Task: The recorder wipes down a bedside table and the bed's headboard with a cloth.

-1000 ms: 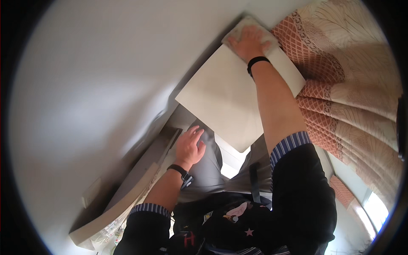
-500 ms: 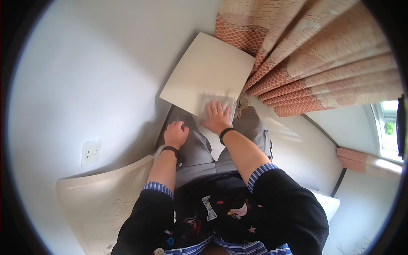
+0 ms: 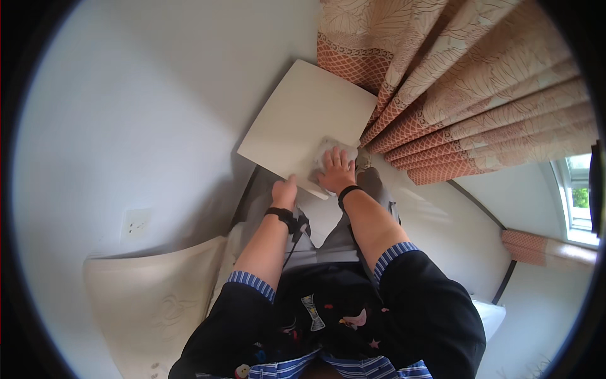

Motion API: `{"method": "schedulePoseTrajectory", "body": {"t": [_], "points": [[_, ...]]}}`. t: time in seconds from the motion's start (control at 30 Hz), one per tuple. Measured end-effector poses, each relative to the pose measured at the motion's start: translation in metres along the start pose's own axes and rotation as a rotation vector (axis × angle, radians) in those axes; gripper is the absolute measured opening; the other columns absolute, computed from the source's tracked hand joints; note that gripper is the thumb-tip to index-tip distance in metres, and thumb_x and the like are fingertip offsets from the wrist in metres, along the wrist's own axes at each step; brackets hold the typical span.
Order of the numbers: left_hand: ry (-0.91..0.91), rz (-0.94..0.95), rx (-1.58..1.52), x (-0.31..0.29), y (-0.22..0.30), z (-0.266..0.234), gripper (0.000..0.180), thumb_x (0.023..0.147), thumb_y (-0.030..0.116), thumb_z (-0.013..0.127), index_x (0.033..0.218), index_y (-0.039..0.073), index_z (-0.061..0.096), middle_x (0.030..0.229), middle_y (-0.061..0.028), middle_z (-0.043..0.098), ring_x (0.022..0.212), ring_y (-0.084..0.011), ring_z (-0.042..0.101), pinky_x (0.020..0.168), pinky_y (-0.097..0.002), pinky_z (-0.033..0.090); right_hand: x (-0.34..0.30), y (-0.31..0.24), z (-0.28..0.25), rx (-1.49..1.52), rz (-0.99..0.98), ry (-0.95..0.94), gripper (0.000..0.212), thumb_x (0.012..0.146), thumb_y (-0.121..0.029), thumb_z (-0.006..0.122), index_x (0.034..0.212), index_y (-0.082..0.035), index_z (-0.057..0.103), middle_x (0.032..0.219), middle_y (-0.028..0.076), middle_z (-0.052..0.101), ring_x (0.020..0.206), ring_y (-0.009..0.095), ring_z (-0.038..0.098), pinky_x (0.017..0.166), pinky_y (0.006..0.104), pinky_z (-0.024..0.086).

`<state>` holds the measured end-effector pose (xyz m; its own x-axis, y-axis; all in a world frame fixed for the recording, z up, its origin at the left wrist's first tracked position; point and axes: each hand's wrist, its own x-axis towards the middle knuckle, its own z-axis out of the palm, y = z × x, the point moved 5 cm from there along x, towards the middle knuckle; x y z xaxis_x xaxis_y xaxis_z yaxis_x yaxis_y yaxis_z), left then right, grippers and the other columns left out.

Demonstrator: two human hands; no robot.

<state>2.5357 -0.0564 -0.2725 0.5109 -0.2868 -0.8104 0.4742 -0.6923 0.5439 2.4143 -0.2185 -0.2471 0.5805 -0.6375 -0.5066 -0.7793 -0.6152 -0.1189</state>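
Observation:
A small square table with a pale cream top stands ahead of me. My right hand lies flat with fingers spread on a greyish-white cloth, pressing it to the tabletop near the right corner. At the near edge of the table is my left hand. Its thumb rests by the rim and the other fingers curl below, mostly out of sight, so it appears to grip the edge. Both wrists wear dark bands.
A patterned curtain hangs close to the table's right side. The white wall with a socket rises on the left. A cream embossed chair or headboard-like panel is at lower left, a window at far right.
My left hand has moved from my knee forward and right to the table's near edge. My right hand has slid the cloth slightly rightward across the top.

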Motion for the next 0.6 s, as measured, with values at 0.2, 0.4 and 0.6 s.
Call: {"method": "schedulePoseTrajectory", "body": {"t": [0.2,0.4,0.6], "points": [[0.235,-0.237,-0.835,0.093,-0.025,0.002,0.083,0.1,0.071,0.028,0.15,0.007,0.047,0.14,-0.0099,0.062,0.125,-0.0269,0.059,0.1,-0.0418,0.047,0.065,-0.001,-0.032,0.009,-0.094,0.125,0.108,0.088,-0.077,0.053,0.166,-0.013,0.014,0.174,0.014,0.001,0.159,0.039,0.002,0.125,0.0622,0.011],[0.902,-0.415,-0.44,0.091,-0.018,0.046,0.081,0.105,0.063,0.026,0.145,-0.003,0.051,0.141,-0.0239,0.06,0.129,-0.0413,0.058,0.114,-0.0416,0.043,0.163,0.067,-0.065,-0.06,0.095,0.096,0.109,0.091,-0.079,0.044,0.166,-0.008,0.009,0.173,0.019,-0.002,0.159,0.041,-0.003,0.123,0.0641,0.0],[0.733,-0.38,-0.53,0.073,-0.005,0.053,0.082,0.104,0.063,0.026,0.146,-0.005,0.046,0.143,-0.0288,0.057,0.129,-0.0422,0.058,0.114,-0.0431,0.044,0.219,0.088,-0.098,-0.12,0.06,0.212,0.109,0.091,-0.078,0.047,0.165,-0.006,0.012,0.172,0.023,0.003,0.158,0.042,-0.001,0.122,0.0665,0.001]]}}
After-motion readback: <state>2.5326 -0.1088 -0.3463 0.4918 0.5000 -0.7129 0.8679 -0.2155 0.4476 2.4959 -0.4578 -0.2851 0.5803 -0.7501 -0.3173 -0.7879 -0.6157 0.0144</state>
